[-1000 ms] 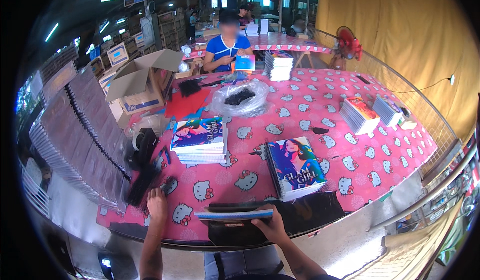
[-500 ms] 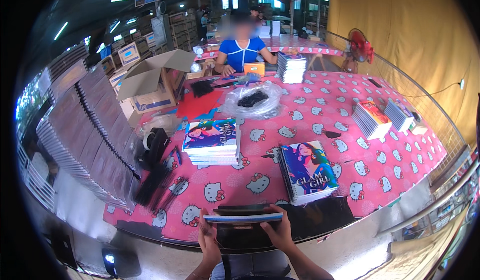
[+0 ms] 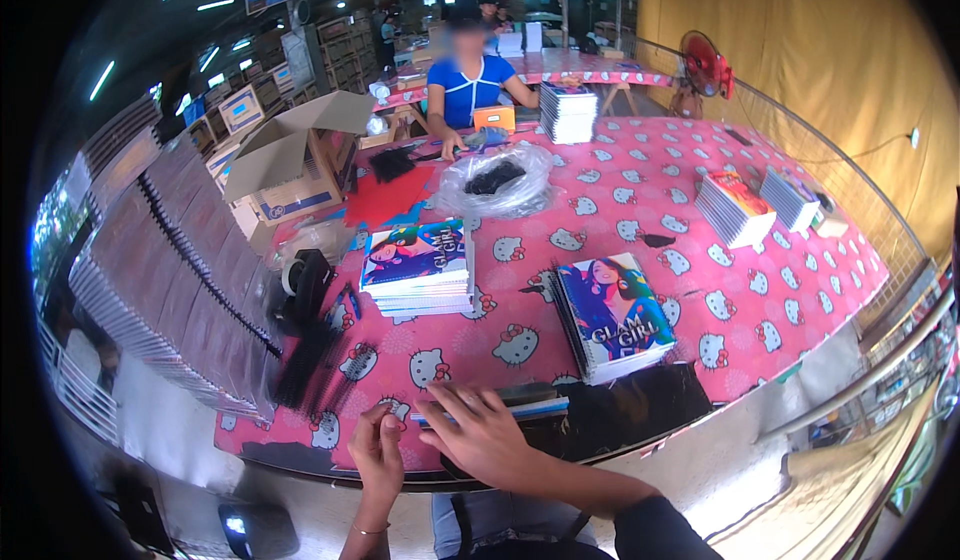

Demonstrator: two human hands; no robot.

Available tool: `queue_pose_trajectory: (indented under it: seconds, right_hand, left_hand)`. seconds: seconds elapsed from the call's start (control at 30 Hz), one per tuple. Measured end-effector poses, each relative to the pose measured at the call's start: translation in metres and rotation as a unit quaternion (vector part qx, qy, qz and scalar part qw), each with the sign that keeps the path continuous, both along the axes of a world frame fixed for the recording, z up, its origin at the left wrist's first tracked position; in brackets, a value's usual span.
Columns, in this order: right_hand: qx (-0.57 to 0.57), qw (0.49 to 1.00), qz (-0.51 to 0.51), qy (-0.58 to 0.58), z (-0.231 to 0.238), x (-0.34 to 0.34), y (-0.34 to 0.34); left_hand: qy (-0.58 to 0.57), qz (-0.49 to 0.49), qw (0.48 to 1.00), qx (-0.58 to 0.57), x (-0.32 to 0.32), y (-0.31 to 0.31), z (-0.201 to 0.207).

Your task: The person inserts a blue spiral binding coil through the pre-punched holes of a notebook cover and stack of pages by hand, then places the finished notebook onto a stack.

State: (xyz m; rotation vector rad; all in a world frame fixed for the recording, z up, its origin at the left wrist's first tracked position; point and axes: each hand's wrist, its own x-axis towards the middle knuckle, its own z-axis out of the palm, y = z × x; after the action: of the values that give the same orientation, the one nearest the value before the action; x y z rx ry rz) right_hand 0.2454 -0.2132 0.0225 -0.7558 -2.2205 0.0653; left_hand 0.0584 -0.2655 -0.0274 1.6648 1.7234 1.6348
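Coils (image 3: pixel 312 370) near left hand (image 3: pixel 378 448); right hand (image 3: pixel 480 436) partly hides book (image 3: pixel 540 407).

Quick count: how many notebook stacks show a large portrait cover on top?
2: one stack left of centre, another stack nearer, on the right. The farther stacks are too small to judge; others may be hidden.

The pink table (image 3: pixel 455 345) bears white, red-bowed cat faces; the handled notebook (image 3: pixel 545 407) shows blue-and-white edges; black binding coils (image 3: pixel 308 368), red fan (image 3: pixel 704 63), mustard-yellow curtain (image 3: pixel 800 50).
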Motion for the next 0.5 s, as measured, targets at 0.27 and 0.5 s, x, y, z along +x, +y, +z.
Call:
queue_pose_trajectory:
  seconds: [0.27,0.5]
  right_hand:
    - [-0.005,1.000,-0.004,-0.018,-0.028,-0.015,0.018]
    - [-0.022,0.999,0.002,0.030,-0.023,-0.016,0.021]
  left_hand:
    - [0.086,-0.002,0.996,-0.027,0.001,-0.003,0.005]
    - [0.109,-0.014,0.994,-0.017,0.004,-0.006,0.014]
